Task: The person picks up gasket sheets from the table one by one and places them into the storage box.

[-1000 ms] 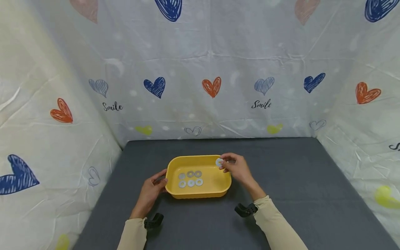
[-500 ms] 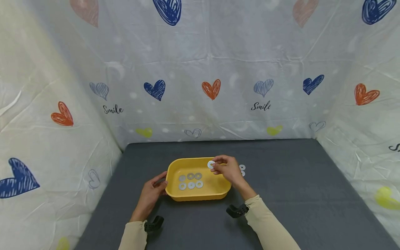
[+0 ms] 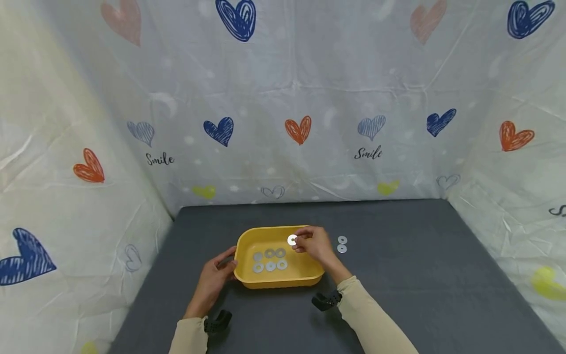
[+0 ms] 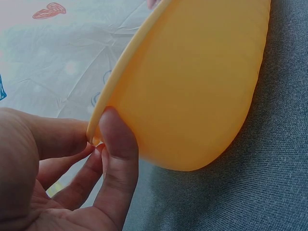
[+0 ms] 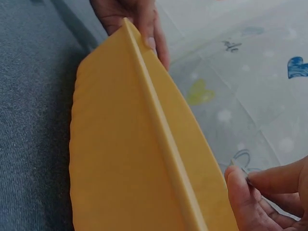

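Observation:
A yellow tray stands on the dark table, with several flat metal washers laid in two rows on the left part of its floor. My left hand grips the tray's left end; in the left wrist view its thumb and fingers pinch the rim. Over the tray's right half, my right hand pinches a shiny washer between thumb and fingertips. The right wrist view shows that washer edge-on as a thin sliver, held above the rim.
Two more washers lie on the dark cloth-covered table to the right of the tray. A pale curtain printed with hearts closes off the back and both sides. A black band sits on each wrist.
My right hand has moved left and slightly down in view, carrying its washer further over the tray, and the two washers on the table have come into sight. The left hand keeps its grip.

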A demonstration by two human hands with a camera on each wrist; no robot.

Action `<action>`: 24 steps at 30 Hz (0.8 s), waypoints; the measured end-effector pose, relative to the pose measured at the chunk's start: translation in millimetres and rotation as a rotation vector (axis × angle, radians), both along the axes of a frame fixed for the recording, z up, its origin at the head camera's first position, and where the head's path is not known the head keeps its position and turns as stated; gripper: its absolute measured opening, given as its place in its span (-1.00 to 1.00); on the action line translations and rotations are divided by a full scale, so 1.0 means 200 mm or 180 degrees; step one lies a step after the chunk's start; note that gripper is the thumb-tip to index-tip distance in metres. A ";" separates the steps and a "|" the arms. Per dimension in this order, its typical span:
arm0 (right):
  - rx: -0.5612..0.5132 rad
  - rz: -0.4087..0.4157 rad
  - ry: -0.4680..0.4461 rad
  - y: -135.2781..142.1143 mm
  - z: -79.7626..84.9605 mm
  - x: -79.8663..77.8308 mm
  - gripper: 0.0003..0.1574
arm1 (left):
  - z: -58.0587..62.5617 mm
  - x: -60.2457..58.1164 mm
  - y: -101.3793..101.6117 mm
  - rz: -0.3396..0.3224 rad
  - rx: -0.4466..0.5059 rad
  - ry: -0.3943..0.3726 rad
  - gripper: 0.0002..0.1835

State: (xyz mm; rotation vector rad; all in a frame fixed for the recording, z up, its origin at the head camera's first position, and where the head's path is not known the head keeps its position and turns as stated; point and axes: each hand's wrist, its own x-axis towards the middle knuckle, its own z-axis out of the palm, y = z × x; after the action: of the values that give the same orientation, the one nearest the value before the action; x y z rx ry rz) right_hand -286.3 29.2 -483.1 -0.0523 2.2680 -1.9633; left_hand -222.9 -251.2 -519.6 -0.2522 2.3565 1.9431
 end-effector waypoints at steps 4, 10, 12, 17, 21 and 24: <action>0.0047 -0.0009 -0.0051 -0.03 0.00 -0.01 -0.81 | 0.01 -0.01 0.00 0.0024 -0.0015 0.0028 -0.48; 0.0255 -0.0047 -0.0174 -0.06 -0.02 -0.02 -0.80 | 0.01 0.00 0.00 0.0035 -0.0026 -0.0016 -0.49; 0.0293 -0.0052 -0.0207 -0.07 -0.02 -0.03 -0.78 | 0.00 0.00 0.01 0.0034 -0.0020 -0.0016 -0.49; 0.0401 -0.0072 -0.0259 -0.08 -0.03 -0.04 -0.77 | 0.00 0.00 0.01 0.0020 -0.0017 -0.0019 -0.48; 0.0595 -0.0058 -0.0228 -0.10 -0.06 -0.05 -0.78 | -0.01 0.00 0.01 0.0030 -0.0016 0.0009 -0.48; 0.0762 -0.0063 -0.0174 -0.10 -0.09 -0.06 -0.75 | -0.01 0.00 0.00 0.0015 0.0004 0.0033 -0.49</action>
State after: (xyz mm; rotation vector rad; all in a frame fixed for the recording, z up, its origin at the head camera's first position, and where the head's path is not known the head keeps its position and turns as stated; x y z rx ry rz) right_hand -297.4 9.2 -500.7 0.0489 2.4569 -1.6658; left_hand -222.9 -250.8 -521.4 -0.2485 2.3632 1.9524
